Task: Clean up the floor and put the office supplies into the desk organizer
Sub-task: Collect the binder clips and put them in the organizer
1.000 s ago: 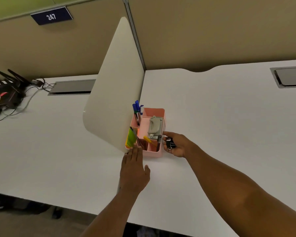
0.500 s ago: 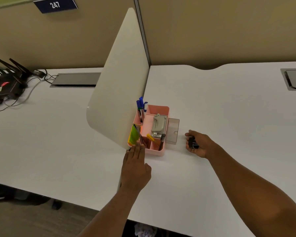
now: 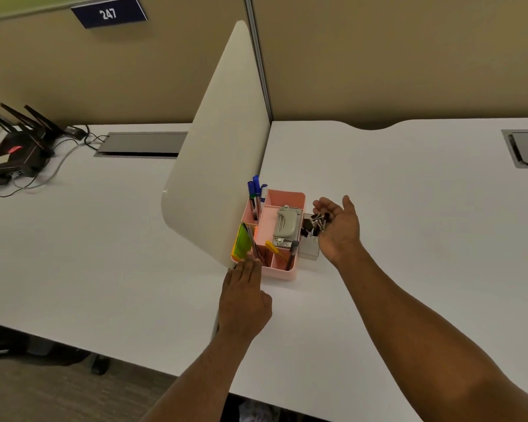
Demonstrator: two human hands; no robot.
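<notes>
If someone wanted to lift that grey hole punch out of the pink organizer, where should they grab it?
Probably across the hole punch's long sides, from above. It lies flat on top of the organizer with its domed top up; the right hand with binder clips crowds its right side.

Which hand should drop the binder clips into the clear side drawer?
Right. The right hand lies open, palm up, beside the clear drawer, with the binder clips in its palm. The left hand rests flat on the desk against the pink organizer, apparently steadying it.
</notes>
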